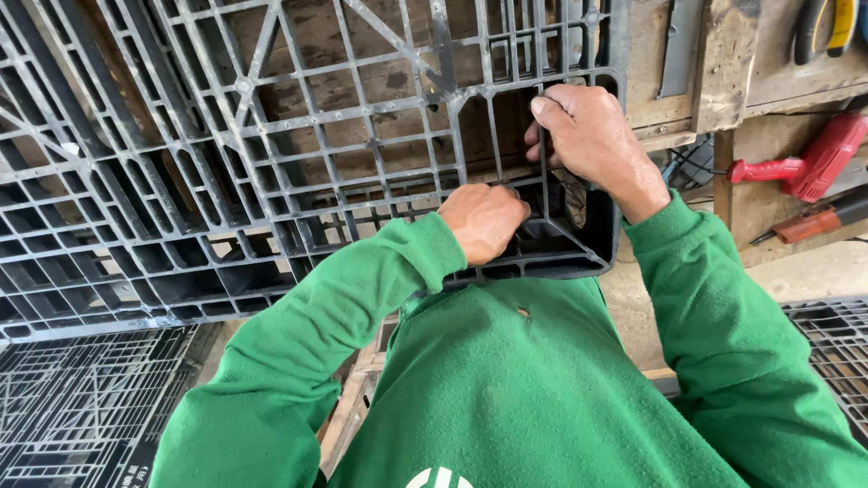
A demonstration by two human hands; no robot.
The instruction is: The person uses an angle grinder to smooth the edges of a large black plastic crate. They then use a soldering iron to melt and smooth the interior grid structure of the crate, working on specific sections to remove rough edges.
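A large black plastic pallet (226, 154) with a lattice of ribs stands tilted in front of me, resting against my chest. My left hand (485, 220) is curled into a fist among the ribs near the pallet's lower right corner; what its fingers hold is hidden. My right hand (589, 133) grips a vertical rib just above, close to the pallet's right edge, fingers wrapped around it. Both arms wear green fleece sleeves.
A wooden workbench (723, 63) stands behind the pallet at right, with a red power tool (814, 163), an orange-handled tool (818, 220) and pliers (827, 25) on it. More black pallets lie at lower left (81, 407) and far right (836, 348).
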